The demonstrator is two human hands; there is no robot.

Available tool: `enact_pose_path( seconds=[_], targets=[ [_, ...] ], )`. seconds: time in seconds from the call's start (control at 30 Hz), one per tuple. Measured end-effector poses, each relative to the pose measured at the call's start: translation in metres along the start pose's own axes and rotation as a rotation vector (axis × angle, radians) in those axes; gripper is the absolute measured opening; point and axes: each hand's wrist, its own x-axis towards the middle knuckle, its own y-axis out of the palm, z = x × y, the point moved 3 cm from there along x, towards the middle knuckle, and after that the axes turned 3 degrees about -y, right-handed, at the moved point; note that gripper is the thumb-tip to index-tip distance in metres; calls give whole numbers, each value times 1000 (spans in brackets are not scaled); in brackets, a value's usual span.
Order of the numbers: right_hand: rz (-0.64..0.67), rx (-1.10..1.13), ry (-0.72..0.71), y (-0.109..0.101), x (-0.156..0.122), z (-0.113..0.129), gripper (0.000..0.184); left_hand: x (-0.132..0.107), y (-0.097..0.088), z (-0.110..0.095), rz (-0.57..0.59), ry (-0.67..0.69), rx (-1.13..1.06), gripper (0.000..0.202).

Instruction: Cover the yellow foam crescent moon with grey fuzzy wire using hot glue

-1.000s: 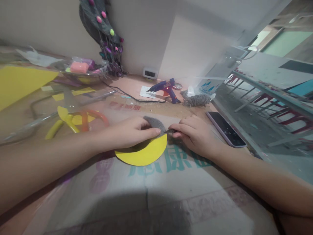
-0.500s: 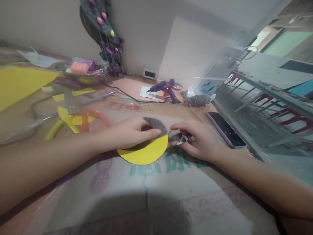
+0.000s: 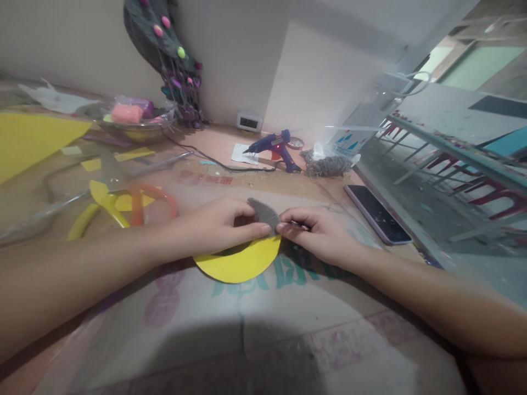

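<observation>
A round yellow foam disc (image 3: 241,262) lies on a printed sack sheet (image 3: 263,318) in front of me. Part of its top is covered with grey glitter string (image 3: 263,213). My left hand (image 3: 214,226) lies flat on the disc, its fingertips pressing down the grey covering. My right hand (image 3: 319,236) is closed in a pinch on the loose end of the grey string, right at the disc's upper right edge. The two hands almost touch.
A blue glue gun (image 3: 274,147) with its cable stands at the back, beside a pile of grey string (image 3: 325,165). A phone (image 3: 376,213) lies to the right. Scissors with orange and yellow handles (image 3: 123,200), yellow foam sheets (image 3: 33,140) and a bowl (image 3: 135,118) are on the left.
My right hand, drawn slightly back from the disc half a second ago, has moved in again to its edge, pinching the string. My left hand stays pressed on the disc.
</observation>
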Motion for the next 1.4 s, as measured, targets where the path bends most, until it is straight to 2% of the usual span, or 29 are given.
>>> enact_pose_path(
  seconds=[0.2,0.3,0.47,0.53,0.63,0.7,0.83,0.93,1.03,1.23,1.33,1.4],
  targets=[
    [26,62,-32,-2,-1,2,28,-1,1,2,32,-46,-76,47],
    [-17,34,-65,-4,-3,2,28,-1,1,4,48,-56,-133,45],
    [-184,-200,-319,-17,-11,4,37,-1,0,4,41,-45,-163,40],
    [-229,-299,-366,-21,-12,4,33,-1,0,3,43,-51,-172,39],
    [-242,-367,-312,-21,-8,4,19,-2,0,3,46,-59,-162,40],
    [-216,-320,-238,-16,-5,6,14,-1,0,3,46,-42,-148,40],
    [-141,-195,-132,-4,0,6,12,0,2,2,50,10,-152,38],
    [-128,-179,-144,-1,0,6,13,0,2,2,40,-2,-146,38],
    [-188,-190,-162,-7,-2,6,16,0,1,2,34,-23,-152,37],
    [-300,-181,-106,-16,-3,1,24,-1,-1,4,40,-67,-182,37],
    [-387,-202,-153,-18,-5,0,15,-1,-2,3,30,-70,-177,39],
    [-400,-236,-211,-19,-6,0,22,-1,-2,3,20,-71,-177,39]
  ],
)
